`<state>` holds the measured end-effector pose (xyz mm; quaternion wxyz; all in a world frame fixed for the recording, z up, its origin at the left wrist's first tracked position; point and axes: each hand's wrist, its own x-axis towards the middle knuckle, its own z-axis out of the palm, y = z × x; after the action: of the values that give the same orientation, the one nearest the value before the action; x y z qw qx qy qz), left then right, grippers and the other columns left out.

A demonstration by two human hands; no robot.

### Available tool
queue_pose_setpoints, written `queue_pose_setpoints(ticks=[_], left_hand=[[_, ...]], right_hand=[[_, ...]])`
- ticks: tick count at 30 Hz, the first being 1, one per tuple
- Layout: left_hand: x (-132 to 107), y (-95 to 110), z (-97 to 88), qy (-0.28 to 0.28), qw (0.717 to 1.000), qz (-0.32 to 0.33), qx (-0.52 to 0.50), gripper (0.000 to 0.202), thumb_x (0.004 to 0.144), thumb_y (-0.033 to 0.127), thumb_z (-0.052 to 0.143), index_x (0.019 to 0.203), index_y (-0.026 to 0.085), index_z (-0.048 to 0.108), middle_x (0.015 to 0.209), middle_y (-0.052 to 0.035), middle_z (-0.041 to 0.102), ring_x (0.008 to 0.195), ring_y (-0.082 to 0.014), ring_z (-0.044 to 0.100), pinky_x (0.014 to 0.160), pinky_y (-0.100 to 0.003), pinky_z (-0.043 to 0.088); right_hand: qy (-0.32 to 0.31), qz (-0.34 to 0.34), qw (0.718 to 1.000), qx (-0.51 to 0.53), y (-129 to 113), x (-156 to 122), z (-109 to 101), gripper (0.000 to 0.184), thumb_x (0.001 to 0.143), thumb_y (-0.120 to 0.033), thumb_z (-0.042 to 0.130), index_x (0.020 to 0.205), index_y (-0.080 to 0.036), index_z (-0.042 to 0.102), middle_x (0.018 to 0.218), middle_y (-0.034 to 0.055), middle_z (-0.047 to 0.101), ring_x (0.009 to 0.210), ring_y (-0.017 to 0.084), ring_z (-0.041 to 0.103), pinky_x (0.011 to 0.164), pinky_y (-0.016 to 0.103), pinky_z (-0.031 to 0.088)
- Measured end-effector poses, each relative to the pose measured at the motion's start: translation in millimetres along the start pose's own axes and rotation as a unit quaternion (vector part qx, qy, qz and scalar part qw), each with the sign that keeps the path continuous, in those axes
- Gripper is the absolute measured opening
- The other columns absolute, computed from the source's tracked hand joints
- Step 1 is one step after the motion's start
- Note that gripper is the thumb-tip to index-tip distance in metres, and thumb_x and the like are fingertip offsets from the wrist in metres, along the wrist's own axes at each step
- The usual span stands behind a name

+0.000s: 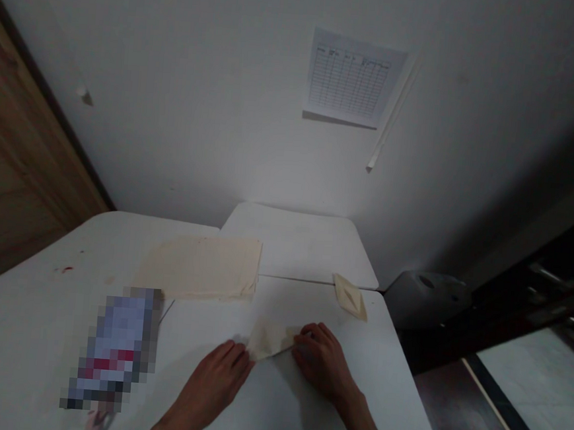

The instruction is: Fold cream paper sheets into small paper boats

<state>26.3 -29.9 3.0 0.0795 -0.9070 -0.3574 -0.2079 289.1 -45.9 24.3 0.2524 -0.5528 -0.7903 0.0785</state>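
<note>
A small piece of beige paper (272, 341) lies on the white table between my hands. My left hand (228, 371) pinches its left corner, fingers closed together. At the right end, my right hand (322, 360) has its fingers curled around the paper's edge, with the fingertips partly hidden. Beyond my right hand rests a folded beige paper piece (350, 297), near the table's right edge. Farther left, larger beige sheets (208, 268) lie flat in what looks like a thin stack.
A pixelated blue, white and red object (118, 344) lies at the left on the white table (23, 346). The wall (200, 115) behind bears a printed chart (350, 77). A grey bin-like container (424, 299) stands beyond the right edge; a wooden panel (25, 128) is at left.
</note>
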Motion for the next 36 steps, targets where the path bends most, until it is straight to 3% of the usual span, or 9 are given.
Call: queue_pose_setpoints(ticks=[3, 7, 11, 18, 23, 28, 32, 36], left_hand=[[-4.9, -2.8, 4.9, -0.008, 0.998, 0.038, 0.051, 0.031, 0.09, 0.005, 0.037, 0.1, 0.018, 0.063, 0.096, -0.0067, 0.069, 0.089, -0.022, 0.065, 0.081, -0.038, 0.053], [-10.1, -8.5, 11.1, 0.007, 0.997, 0.041, 0.072, 0.044, 0.085, -0.002, 0.032, 0.111, 0.017, 0.061, 0.106, -0.0089, 0.069, 0.094, -0.0217, 0.066, 0.079, -0.034, 0.053], [-6.5, -11.4, 14.5, 0.059, 0.997, 0.03, 0.043, 0.039, 0.089, 0.002, 0.033, 0.114, 0.016, 0.06, 0.109, -0.0097, 0.068, 0.097, -0.0216, 0.065, 0.08, -0.034, 0.054], [16.5, -6.4, 6.3, 0.155, 0.984, -0.018, -0.086, 0.025, 0.094, 0.012, 0.04, 0.108, 0.014, 0.061, 0.098, -0.0094, 0.068, 0.09, -0.0199, 0.065, 0.084, -0.035, 0.055], [27.2, -5.1, 4.6, 0.184, 0.966, -0.06, -0.171, 0.021, 0.092, 0.011, 0.047, 0.107, 0.016, 0.06, 0.094, -0.0072, 0.068, 0.086, -0.0185, 0.064, 0.081, -0.034, 0.055], [39.5, -2.7, 1.6, 0.241, 0.943, -0.1, -0.205, 0.023, 0.089, 0.013, 0.053, 0.111, 0.018, 0.06, 0.1, -0.0073, 0.068, 0.092, -0.0197, 0.064, 0.082, -0.034, 0.055], [52.7, -2.3, -2.2, 0.244, 0.927, -0.141, -0.247, 0.019, 0.09, 0.017, 0.055, 0.108, 0.019, 0.062, 0.098, -0.0055, 0.068, 0.088, -0.0179, 0.066, 0.08, -0.032, 0.055], [65.0, -8.1, -1.5, 0.231, 0.931, -0.107, -0.262, 0.017, 0.092, 0.018, 0.053, 0.105, 0.02, 0.063, 0.094, -0.0046, 0.069, 0.086, -0.0166, 0.067, 0.078, -0.03, 0.056]], right_hand=[[0.01, 0.009, 1.0, 0.02, -0.1, 0.7, 4.9, 0.018, 0.085, -0.025, 0.062, 0.103, -0.024, 0.067, 0.101, 0.0061, 0.063, 0.094, 0.02, 0.056, 0.089, 0.035, 0.045], [0.014, 0.015, 0.999, 0.048, -3.3, 1.8, 5.1, 0.02, 0.086, -0.028, 0.062, 0.105, -0.023, 0.067, 0.101, 0.0061, 0.065, 0.094, 0.021, 0.058, 0.092, 0.036, 0.044], [0.024, 0.024, 0.997, 0.067, -6.6, 1.5, 3.7, 0.025, 0.085, -0.032, 0.063, 0.108, -0.023, 0.065, 0.103, 0.0067, 0.065, 0.095, 0.021, 0.057, 0.087, 0.034, 0.047], [0.042, 0.046, 0.997, 0.043, -9.3, 2.9, 9.3, 0.022, 0.085, -0.03, 0.064, 0.105, -0.023, 0.067, 0.105, 0.0065, 0.065, 0.096, 0.022, 0.057, 0.086, 0.034, 0.047], [0.047, 0.07, 0.996, 0.025, -9.8, 5.8, 15.5, 0.017, 0.085, -0.02, 0.06, 0.1, -0.023, 0.069, 0.098, 0.0055, 0.069, 0.092, 0.021, 0.06, 0.085, 0.031, 0.047], [0.048, 0.116, 0.99, 0.066, -12.3, 7.6, 22.2, 0.023, 0.088, -0.015, 0.051, 0.098, -0.022, 0.071, 0.092, 0.0049, 0.072, 0.085, 0.019, 0.065, 0.081, 0.029, 0.048], [0.051, 0.15, 0.98, 0.124, -19.1, 9.1, 23.6, 0.024, 0.088, -0.019, 0.051, 0.101, -0.022, 0.071, 0.093, 0.0044, 0.073, 0.082, 0.019, 0.068, 0.078, 0.028, 0.048], [0.062, 0.175, 0.966, 0.18, -24.4, 10.7, 24.3, 0.027, 0.086, -0.021, 0.051, 0.108, -0.023, 0.067, 0.087, 0.0034, 0.074, 0.075, 0.018, 0.069, 0.071, 0.026, 0.049]])
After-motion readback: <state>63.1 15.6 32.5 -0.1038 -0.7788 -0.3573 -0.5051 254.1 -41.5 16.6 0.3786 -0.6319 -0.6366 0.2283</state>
